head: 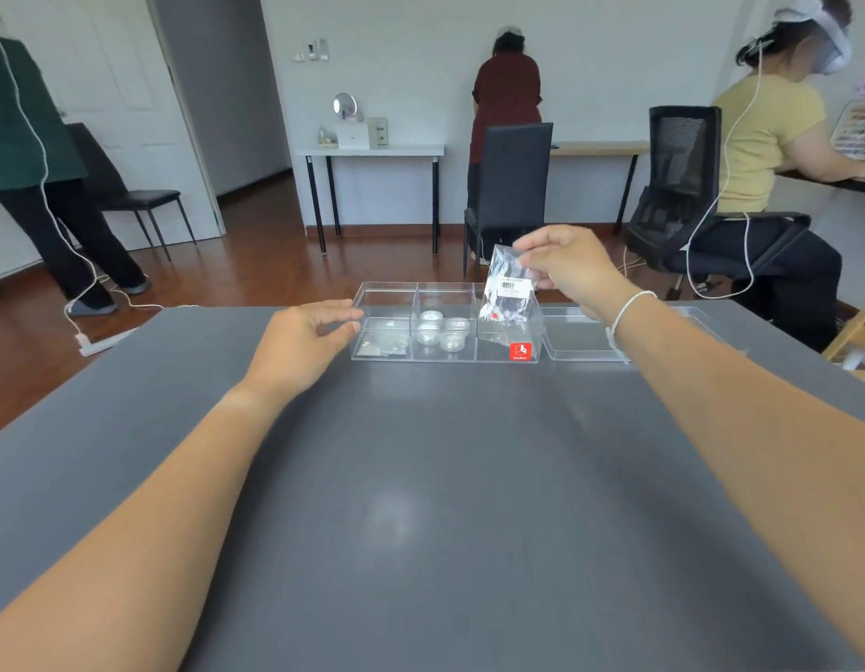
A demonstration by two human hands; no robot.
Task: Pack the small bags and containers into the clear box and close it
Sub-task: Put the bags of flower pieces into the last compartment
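right hand (573, 269) pinches a small bag (508, 288) over the clear box's (387, 358) right section; left hand (307, 339), fingers loosely open, touches its left wall

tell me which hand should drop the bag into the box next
Right. The right hand already pinches the small bag above the clear box's right compartment, while the left hand rests at the box's left end, likely steadying it.

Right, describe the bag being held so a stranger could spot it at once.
Start at the clear box on the far part of the grey table. Above its right-hand compartment, the right hand pinches a small clear bag by its top. Unlike the bags lying in the box, it hangs upright and bears a white barcode label.
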